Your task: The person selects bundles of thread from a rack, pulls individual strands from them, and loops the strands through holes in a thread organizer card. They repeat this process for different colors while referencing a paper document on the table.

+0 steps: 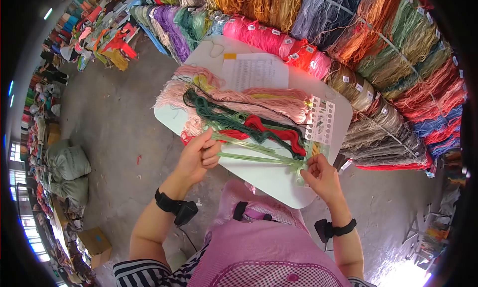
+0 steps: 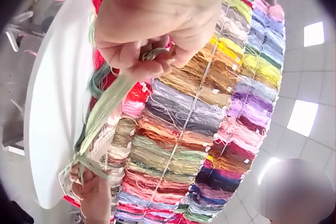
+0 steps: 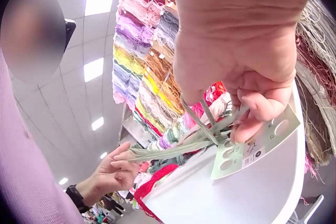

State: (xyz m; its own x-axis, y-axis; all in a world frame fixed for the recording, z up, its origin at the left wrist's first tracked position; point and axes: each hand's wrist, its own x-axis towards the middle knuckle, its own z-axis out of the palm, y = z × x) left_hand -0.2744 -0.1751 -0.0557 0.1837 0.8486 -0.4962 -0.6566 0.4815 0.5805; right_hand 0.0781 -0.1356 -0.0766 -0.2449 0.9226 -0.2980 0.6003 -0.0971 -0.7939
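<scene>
A light green skein of thread (image 1: 259, 158) stretches between my two hands along the near side of the table. My left hand (image 1: 196, 155) grips its left end with curled fingers. At the other end, my right hand (image 1: 321, 175) pinches the thread right by a white card with punched holes (image 3: 257, 154). The left wrist view shows the green strands (image 2: 107, 103) gathered into a knot or loop at the card. On the card's left side lie a dark green skein (image 1: 219, 113), a red skein (image 1: 295, 139) and pale pink skeins (image 1: 269, 104).
The white table (image 1: 279, 190) has rounded corners. A printed sheet (image 1: 256, 70) lies at its back. Beyond it rise racks of coloured thread bundles (image 1: 318, 18). Sacks (image 1: 69, 160) and a cardboard box (image 1: 94, 242) stand on the floor at left.
</scene>
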